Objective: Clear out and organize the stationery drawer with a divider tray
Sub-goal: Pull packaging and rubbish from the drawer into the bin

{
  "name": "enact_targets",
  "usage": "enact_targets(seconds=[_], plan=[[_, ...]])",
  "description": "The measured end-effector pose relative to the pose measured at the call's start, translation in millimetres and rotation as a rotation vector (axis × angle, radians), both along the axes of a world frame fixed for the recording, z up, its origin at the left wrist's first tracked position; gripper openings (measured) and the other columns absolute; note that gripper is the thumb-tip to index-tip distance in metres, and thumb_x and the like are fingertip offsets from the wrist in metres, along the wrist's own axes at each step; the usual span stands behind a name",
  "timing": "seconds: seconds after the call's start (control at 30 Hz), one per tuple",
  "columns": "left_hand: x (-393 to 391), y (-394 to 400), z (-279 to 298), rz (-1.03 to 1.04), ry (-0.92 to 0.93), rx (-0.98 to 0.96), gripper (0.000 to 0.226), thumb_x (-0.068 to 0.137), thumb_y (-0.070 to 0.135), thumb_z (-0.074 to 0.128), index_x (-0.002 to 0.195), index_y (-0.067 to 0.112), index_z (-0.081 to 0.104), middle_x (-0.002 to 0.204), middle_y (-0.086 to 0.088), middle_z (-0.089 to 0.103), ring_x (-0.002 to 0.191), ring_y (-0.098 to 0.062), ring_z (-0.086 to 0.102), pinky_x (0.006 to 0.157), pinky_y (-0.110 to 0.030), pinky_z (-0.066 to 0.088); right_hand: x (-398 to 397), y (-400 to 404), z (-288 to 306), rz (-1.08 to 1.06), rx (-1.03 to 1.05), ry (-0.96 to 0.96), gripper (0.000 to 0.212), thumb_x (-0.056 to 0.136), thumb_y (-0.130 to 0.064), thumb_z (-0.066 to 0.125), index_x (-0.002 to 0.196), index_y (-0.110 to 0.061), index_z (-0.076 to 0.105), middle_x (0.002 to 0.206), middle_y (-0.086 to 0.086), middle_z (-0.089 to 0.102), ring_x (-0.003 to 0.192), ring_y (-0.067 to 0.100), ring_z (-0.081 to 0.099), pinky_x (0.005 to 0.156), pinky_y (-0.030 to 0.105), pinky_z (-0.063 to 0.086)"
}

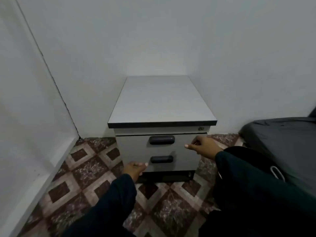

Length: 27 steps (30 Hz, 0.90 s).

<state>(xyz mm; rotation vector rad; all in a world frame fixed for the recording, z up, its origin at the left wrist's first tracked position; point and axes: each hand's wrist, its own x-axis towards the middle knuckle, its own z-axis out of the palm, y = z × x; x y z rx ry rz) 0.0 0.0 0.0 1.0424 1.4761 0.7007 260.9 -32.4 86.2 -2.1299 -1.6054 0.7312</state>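
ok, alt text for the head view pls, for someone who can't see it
Both hands reach for a small grey drawer cabinet in a white-walled corner: the left hand at the lower drawer's left edge, the right hand by the upper drawer's right edge. Both drawers look closed. A dark bag lies right, on the patterned tile floor.

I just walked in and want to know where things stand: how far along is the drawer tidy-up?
Barely begun. Done: nothing; both drawers of the cabinet look closed. In hand: the right hand is at the top drawer, the left hand by the lower drawer's handle. Left: everything; no divider tray in sight.
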Motion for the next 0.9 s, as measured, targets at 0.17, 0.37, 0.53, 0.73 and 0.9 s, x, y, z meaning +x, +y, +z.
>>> enact_targets(seconds=[0.17, 0.37, 0.53, 0.73, 0.9], plan=[[21, 17, -39, 0.030, -0.187, -0.226, 0.034, 0.094, 0.023, 0.056, 0.120, 0.001, 0.054, 0.117, -0.012, 0.057, 0.109, -0.024, 0.053, 0.093, -0.033, 0.039, -5, 28, -36, -0.182, -0.055, 0.378, 0.042, 0.083, -0.043, 0.067, 0.102, -0.007, 0.058, 0.098, 0.010, 0.065, 0.080, 0.021, 0.063, 0.063, 0.027, 0.049], [48, 46, -68, 0.190, -0.359, -0.323, 0.040, 0.093, 0.022, 0.058, 0.127, 0.006, 0.049, 0.134, -0.011, 0.053, 0.117, -0.024, 0.055, 0.092, -0.031, 0.043, -19, 58, -49, -0.307, -0.053, 0.917, 0.015, 0.087, -0.016, 0.066, 0.086, -0.009, 0.053, 0.087, 0.011, 0.066, 0.072, 0.019, 0.063, 0.064, 0.028, 0.054], [52, 67, -76, 0.233, -0.357, -0.351, 0.024, 0.092, 0.027, 0.059, 0.111, 0.012, 0.059, 0.108, -0.005, 0.062, 0.075, -0.007, 0.055, 0.058, -0.018, 0.037, -17, 71, -43, -0.338, -0.106, 1.173, 0.007, 0.090, -0.003, 0.057, 0.084, -0.003, 0.055, 0.086, 0.017, 0.066, 0.076, 0.022, 0.065, 0.062, 0.025, 0.058], [59, 80, -84, 0.287, -0.455, -0.467, 0.014, 0.086, 0.026, 0.067, 0.087, 0.014, 0.059, 0.088, -0.001, 0.061, 0.070, -0.008, 0.054, 0.040, -0.011, 0.041, -13, 69, -50, -0.460, -0.135, 1.491, 0.010, 0.094, -0.003, 0.049, 0.094, 0.004, 0.056, 0.095, 0.026, 0.062, 0.088, 0.029, 0.063, 0.069, 0.031, 0.058], [64, 82, -90, 0.274, -0.390, -0.470, 0.020, 0.089, 0.030, 0.063, 0.080, 0.014, 0.054, 0.071, 0.001, 0.050, 0.057, -0.006, 0.041, 0.037, -0.012, 0.037, -17, 69, -50, -0.528, -0.096, 1.565, 0.013, 0.095, -0.002, 0.047, 0.085, 0.001, 0.054, 0.089, 0.026, 0.060, 0.084, 0.031, 0.062, 0.068, 0.034, 0.057]])
